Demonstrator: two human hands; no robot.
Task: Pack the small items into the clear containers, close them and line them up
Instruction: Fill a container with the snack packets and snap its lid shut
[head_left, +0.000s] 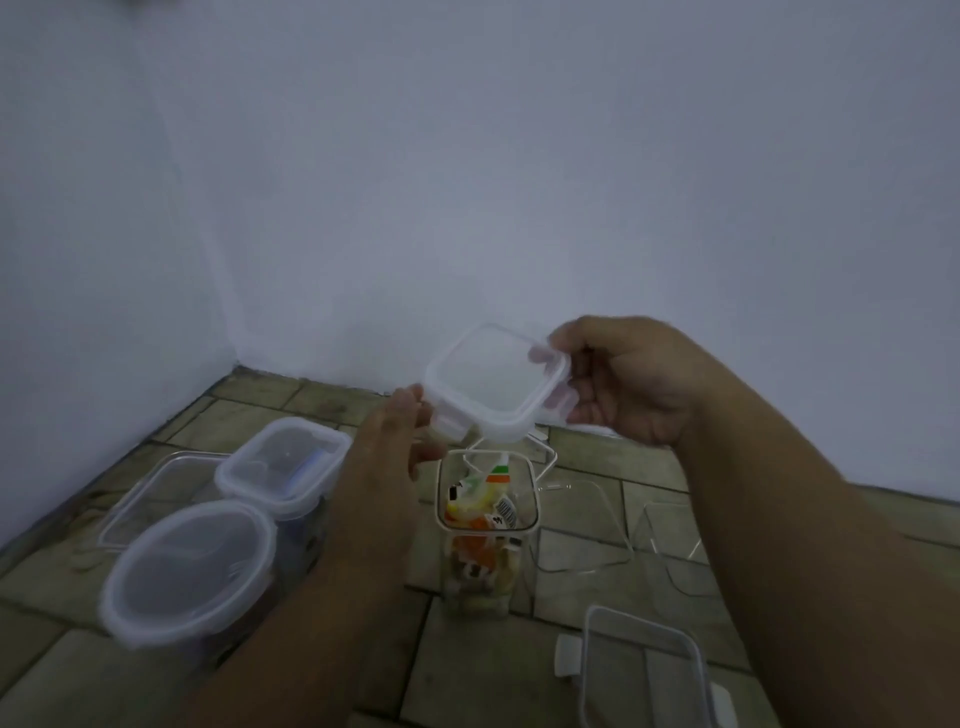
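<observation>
1. The right hand (623, 384) grips the lid (493, 384) by its right edge, thumb on top and fingers curled beneath.
2. The left hand (389, 441) pinches the lid's left clip between fingertip and thumb.
3. The lid hangs tilted just above the open container (535, 499), which holds small items (467, 504).
4. 2 closed tubs, a round tub (189, 566) and a square tub (283, 462), stand to the left on the floor (52, 675).

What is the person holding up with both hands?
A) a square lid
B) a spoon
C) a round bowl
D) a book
A: the right hand and the left hand hold a square lid by its edges, above the open container with colourful small items inside.
</observation>
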